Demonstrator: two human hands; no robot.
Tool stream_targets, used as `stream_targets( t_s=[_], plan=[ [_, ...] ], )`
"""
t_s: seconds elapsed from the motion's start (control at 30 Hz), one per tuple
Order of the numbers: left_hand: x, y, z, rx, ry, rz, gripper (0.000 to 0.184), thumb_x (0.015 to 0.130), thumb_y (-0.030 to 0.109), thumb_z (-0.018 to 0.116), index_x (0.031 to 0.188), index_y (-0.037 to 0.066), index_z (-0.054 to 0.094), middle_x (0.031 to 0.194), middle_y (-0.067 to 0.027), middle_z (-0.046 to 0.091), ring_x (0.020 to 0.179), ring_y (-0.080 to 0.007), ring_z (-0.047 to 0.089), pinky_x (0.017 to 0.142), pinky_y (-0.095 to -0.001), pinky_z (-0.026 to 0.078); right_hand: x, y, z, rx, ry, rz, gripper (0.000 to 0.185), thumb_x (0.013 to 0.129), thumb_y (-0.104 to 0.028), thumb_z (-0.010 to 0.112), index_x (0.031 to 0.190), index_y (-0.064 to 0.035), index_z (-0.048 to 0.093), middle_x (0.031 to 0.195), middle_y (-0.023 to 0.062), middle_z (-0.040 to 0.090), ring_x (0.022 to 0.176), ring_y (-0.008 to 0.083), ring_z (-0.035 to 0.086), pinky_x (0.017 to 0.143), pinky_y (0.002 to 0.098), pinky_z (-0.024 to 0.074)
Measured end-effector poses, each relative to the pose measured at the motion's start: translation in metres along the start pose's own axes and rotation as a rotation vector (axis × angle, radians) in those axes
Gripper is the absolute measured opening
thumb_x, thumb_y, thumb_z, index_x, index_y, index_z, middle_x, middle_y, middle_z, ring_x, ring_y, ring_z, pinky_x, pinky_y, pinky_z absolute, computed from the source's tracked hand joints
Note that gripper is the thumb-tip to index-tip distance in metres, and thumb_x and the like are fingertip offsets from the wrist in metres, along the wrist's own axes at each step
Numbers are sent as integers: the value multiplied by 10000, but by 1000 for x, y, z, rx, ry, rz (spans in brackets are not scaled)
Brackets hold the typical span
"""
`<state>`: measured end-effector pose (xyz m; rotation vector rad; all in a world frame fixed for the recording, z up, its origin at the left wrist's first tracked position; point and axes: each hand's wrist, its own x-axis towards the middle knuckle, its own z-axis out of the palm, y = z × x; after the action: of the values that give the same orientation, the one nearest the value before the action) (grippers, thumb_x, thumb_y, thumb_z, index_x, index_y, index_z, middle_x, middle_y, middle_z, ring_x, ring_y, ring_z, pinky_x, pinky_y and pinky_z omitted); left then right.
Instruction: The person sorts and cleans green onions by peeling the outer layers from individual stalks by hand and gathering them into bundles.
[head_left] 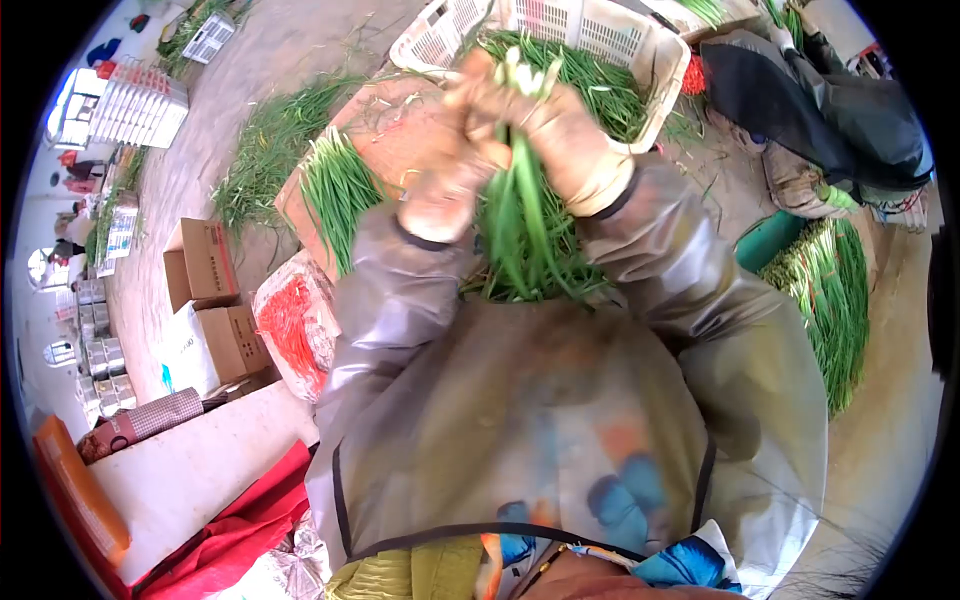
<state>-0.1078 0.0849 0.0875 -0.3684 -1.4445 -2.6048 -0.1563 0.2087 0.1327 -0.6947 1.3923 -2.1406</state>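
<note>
Bunch of green stalks [525, 205] in front of your chest, white ends up, leaves hanging toward your apron [520, 370]; leaf tips merge w/ darker greens there, so can't tell where the bunch stops. Your right hand [575, 140] is round it just below the white ends, fingers apparently clamped on the stalks. Your left hand [440, 195] is at the bunch's left side, blurred; can't tell if its fingers are clamped, apart or only touching.

Risks, my judgement: if the right-hand grip slackens, single stalks could slip out & the white ends go uneven. Squeeze or twist too hard & leaves prob. bruise or snap. Leaf tips could snag in the greens at your apron & drag some along.

Next out: brown board [400, 108] w/ a neat pile of stalks [338, 185] on its left side, close by your left sleeve [400, 285]; a swing of that arm could knock the pile askew. Beyond your hands, white crate [655, 75] holding more greens [610, 95].

Farther out: L side, loose greens [265, 150] on the floor, red strings [292, 320], cardboard box [200, 262]. R side, big stack of stalks [835, 300] & another person in dark clothes [850, 110], well apart from your hands.
</note>
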Motion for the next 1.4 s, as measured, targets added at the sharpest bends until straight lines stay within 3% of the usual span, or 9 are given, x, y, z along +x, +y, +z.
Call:
stream_targets(
  t_s=[0.13,0.27,0.4,0.47,0.6,0.7,0.83,1.13,1.4],
  plan=[
    [-22,-21,-4,-117,-39,-519,393,820,274,625,1108,62,461,791,-79,603,535,-113,543,431,-194,431,14,24,-23,-172,104,71,230,850,-235,568,920,-29,642,827,26,627,723,115,559,678,258,443],
    [-47,-23,-1,-61,-61,-617,523,872,360,529,1282,61,401,746,-39,568,494,-70,421,445,-165,344,37,30,-110,-126,429,43,362,891,-341,504,1015,-19,611,861,67,646,730,119,573,702,270,469],
    [-50,-31,-11,-157,-19,-623,517,870,357,535,1265,43,422,766,-37,576,552,-88,476,493,-186,390,25,10,-67,-649,-89,-182,465,916,-450,388,1179,-103,548,1190,52,538,1093,185,494,897,323,406],
    [-49,-34,-13,-199,11,-614,509,868,354,539,1251,35,435,775,-37,580,580,-95,497,511,-195,406,16,23,-54,-740,-453,187,511,892,-480,420,1227,-104,504,1230,68,507,1120,194,473,933,335,392],
    [-49,-34,-20,-203,67,-571,397,874,284,548,1163,16,499,773,-25,574,613,-104,507,521,-210,413,22,25,-51,-645,-303,171,523,874,-478,463,1178,-57,523,1115,83,567,1078,218,501,926,313,394],
    [-43,-10,-29,-109,210,-358,291,878,271,545,1066,49,542,702,0,527,567,-85,482,513,-187,399,25,15,-57,-459,-23,98,506,898,-453,430,1203,-54,501,1070,88,574,985,145,544,866,281,423],
    [-15,10,-59,-373,243,97,273,872,230,548,1061,34,527,744,-14,507,612,-97,466,511,-210,397,9,43,-3,-355,-381,134,623,813,-310,633,1317,-62,364,1289,120,422,1137,183,449,951,319,372],
    [-35,-19,-38,60,442,129,390,750,-12,657,1112,4,513,905,-86,606,828,-168,582,772,-278,469,3,118,8,-1114,-94,225,481,770,-344,605,1107,-24,483,867,257,595,822,419,561,723,463,446],
    [-42,6,-61,31,316,-142,321,790,98,633,1064,-33,530,709,-37,562,592,-134,522,580,-243,438,45,83,-28,-400,-113,-90,426,875,-310,545,1168,-9,474,1069,143,564,1009,192,529,796,283,451]
  ],
)
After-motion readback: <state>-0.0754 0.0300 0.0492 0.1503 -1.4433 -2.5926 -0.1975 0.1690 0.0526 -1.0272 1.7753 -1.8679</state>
